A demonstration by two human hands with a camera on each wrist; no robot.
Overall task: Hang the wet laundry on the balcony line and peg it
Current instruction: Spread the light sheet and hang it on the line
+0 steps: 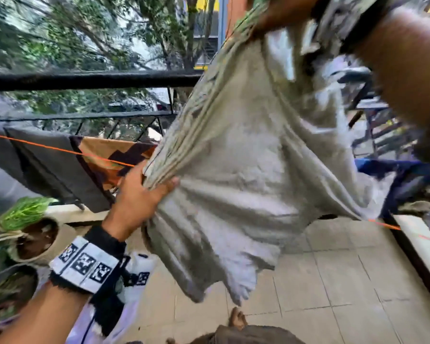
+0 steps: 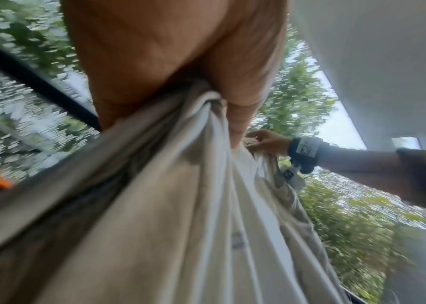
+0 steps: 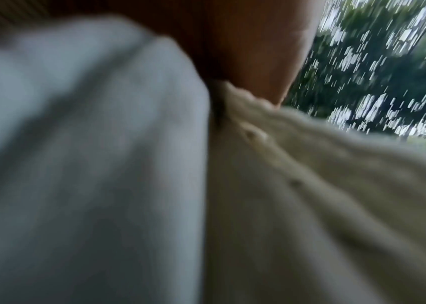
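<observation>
Step in hand: a judgement, spreading the pale grey garment (image 1: 236, 175) out between both hands before it goes over the orange line (image 1: 60, 149).
Left hand (image 1: 139, 192): low, fingers curled round a bunched edge of the garment, thumb on top, just beside the line.
Right hand (image 1: 278, 16): raised high near the top edge of the head view, clenched on another gathered edge; the left wrist view shows its fingers (image 2: 261, 142) pinching the cloth.
Where the garment is: in the air above the balcony floor (image 1: 333, 281), not on the line; its loose lower part hangs free towards the floor.
Long axis: the stretched edge runs on a steep slant, from the left hand up to the right hand, and the folds follow that slant.
Doing it well: bring the two hands level so the taut edge lies along the line, then lay the cloth over a bare stretch of it, clear of the dark cloth (image 1: 45, 165) and the orange patterned one (image 1: 114, 155) already hanging by the railing (image 1: 85, 80).
Risk: the cloth is gathered in each grip, so it may bunch on the line unless shaken flat.
Pegs: none visible.
</observation>
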